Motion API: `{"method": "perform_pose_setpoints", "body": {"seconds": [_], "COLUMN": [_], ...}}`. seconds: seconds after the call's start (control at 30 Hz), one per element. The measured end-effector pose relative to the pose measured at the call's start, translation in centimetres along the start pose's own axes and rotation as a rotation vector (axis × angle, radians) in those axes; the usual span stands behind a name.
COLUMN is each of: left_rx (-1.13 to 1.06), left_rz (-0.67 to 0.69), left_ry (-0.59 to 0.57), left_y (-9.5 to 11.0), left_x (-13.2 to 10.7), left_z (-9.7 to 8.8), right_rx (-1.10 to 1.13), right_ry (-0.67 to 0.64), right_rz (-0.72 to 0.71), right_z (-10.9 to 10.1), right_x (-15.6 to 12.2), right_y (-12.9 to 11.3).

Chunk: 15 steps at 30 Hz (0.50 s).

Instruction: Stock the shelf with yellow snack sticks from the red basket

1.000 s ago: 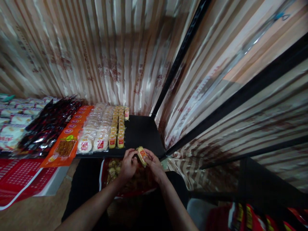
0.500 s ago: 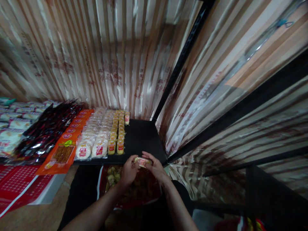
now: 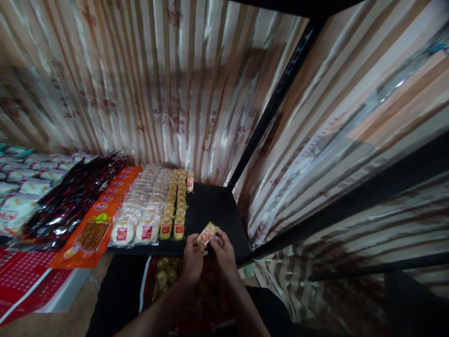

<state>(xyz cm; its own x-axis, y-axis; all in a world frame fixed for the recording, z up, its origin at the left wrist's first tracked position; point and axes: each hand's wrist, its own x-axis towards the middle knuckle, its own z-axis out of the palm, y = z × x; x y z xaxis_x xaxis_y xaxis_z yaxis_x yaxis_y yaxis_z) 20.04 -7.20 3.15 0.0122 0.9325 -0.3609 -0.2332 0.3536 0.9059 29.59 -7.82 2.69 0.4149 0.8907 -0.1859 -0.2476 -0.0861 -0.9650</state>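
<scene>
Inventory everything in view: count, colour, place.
held packet: 1, yellow, between hands
small packets: many, yellow, on shelf
round packets: many, white, next left
long packets: several, orange, next left
shiny packets: many, dark, further left
other packets: many, white, far left
green items: count unclear, back left
shelf: 1, black, beneath
container: 1, red, below hands
container contents: many, yellow, inside
basket: 1, red, lower left
frame bars: several, black, right
striped sheeting: brown, back, right
floor: tan, lower left
legs: 2, dark, bottom
left hand: 1, on held packet
right hand: 1, likewise
</scene>
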Motion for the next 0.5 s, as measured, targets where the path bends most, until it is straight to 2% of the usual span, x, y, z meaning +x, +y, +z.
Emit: {"method": "perform_pose_setpoints", "body": {"seconds": [0.13,0.2,0.37,0.5], "left_rx": [0.307,0.392,0.447,0.365], "left_rz": [0.101,0.146,0.192,0.241], "left_ry": [0.093,0.094,0.077,-0.008], "left_y": [0.3,0.6,1.7,2.2], "left_x": [0.4,0.9,3.1,5.4], "left_z": [0.1,0.3,1.7,2.9], "right_rx": [0.021,0.011,-0.031,-0.112], "right_ry": [0.042,0.055,0.038,0.009], "right_rz": [0.016,-0.008,-0.119,-0.199], "right_z": [1.0,1.6,3.5,4.9], "right_x": [2.8,4.5,8.7,12.0], "right_y": [0.2,0.1,-0.1,0.0]}}
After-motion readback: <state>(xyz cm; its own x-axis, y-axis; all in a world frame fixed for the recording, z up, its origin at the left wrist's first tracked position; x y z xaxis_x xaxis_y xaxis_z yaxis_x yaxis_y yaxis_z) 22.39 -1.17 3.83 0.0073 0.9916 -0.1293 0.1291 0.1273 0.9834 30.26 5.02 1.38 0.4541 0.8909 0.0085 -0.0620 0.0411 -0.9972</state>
